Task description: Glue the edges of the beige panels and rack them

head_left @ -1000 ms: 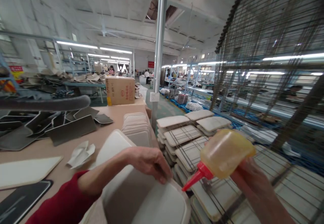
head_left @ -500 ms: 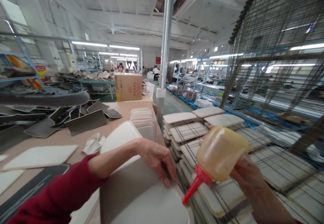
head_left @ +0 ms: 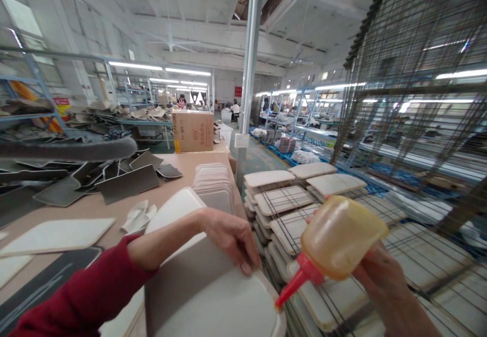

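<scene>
1. Pinching the upper right edge of a pale panel (head_left: pixel 224 301) with the left hand (head_left: pixel 230 235), closing thumb and fingers on the rim.
2. Presenting this panel at the lower center of the frame, facing its smooth surface upward.
3. Clamping a yellowish squeeze bottle (head_left: pixel 344 240) in the right hand (head_left: pixel 380 271), right of center, gripping its body from behind with fingers partly hidden.
4. Tilting the bottle and directing its red nozzle (head_left: pixel 297 281) downward and to the left.
5. Setting the nozzle tip at the right edge of the panel, below and right of the left fingertips, apparently touching.
6. Holding the bottle in front of wire-separated panel stacks (head_left: pixel 433 256), filling the lower right.
7. Facing a brown worktop (head_left: pixel 175 191) at left, bearing a crumpled pale sheet (head_left: pixel 137 216), dark gray pieces (head_left: pixel 127 182) and, farther back, a cardboard carton (head_left: pixel 194 131).
</scene>
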Available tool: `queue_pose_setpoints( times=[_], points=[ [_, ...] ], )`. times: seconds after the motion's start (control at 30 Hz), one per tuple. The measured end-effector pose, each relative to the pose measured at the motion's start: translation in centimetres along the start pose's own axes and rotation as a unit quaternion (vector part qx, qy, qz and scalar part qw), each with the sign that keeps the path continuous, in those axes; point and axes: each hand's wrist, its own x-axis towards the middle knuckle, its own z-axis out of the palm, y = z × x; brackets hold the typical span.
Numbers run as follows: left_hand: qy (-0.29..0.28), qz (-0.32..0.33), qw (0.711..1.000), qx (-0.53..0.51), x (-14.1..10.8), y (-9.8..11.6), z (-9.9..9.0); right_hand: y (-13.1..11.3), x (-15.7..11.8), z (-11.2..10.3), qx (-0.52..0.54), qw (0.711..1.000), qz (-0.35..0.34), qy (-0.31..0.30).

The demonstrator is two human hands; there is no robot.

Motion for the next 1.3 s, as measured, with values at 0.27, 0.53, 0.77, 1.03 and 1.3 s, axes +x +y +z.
queue_pose_setpoints(
  times=[0.27,0.53,0.77,1.03,1.3],
  points=[
    [0.054,0.007,0.998,0.019,-1.3,-0.5,-0.8,0.7,-1.6,-1.0,-0.007,0.999,0.030,0.011],
    [0.111,-0.009,0.993,0.023,-2.9,-0.5,-0.8,3.4,-1.7,-2.9,-0.084,0.995,-0.040,0.032],
    [0.169,-0.018,0.985,0.012,-3.9,-2.1,-0.6,4.1,-1.6,-2.9,-0.065,0.994,-0.059,0.057],
    [0.228,-0.038,0.973,-0.023,-4.3,-4.0,-0.8,4.5,-2.0,-1.3,-0.027,0.995,-0.068,0.062],
    [0.250,-0.040,0.966,-0.045,-4.6,-4.6,-1.0,3.6,-1.4,-1.9,-0.023,0.999,-0.009,0.042]
  ],
)
